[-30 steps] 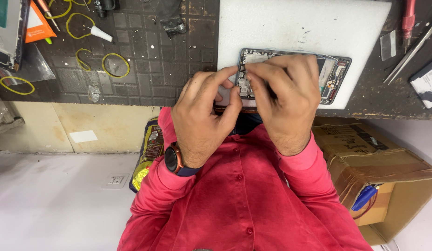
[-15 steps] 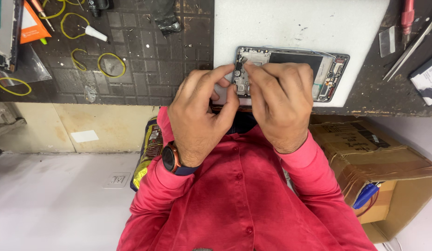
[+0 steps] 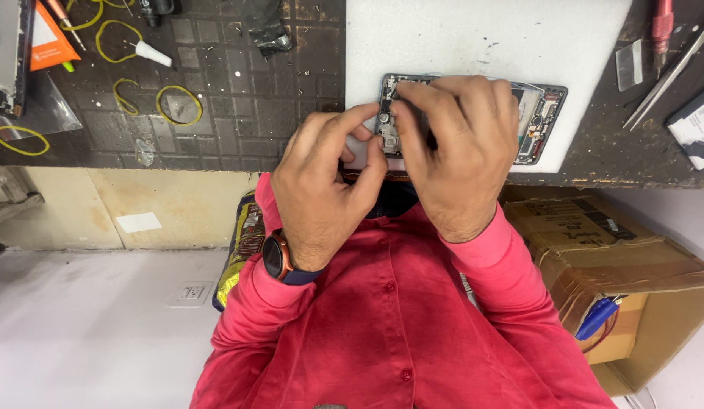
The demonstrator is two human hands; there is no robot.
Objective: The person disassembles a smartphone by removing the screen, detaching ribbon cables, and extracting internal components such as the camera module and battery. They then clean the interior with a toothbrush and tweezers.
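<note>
Nearest the camera, red shirt sleeves lead up to 2 hands. The left hand, a dark smartwatch on its wrist, curls narrow, thumb and forefinger pinched at the left end of an opened smartphone. The right hand lies over the phone's middle, fingers pressed down onto its exposed circuit parts. The phone rests on a white foam pad at the tabletop's near edge. At 4 o'clock from the hands a cardboard box sits below the tabletop. At 10 o'clock, yellow rubber bands lie on the dark grid mat. At 2 o'clock, tweezers and a red-handled tool lie further off.
</note>
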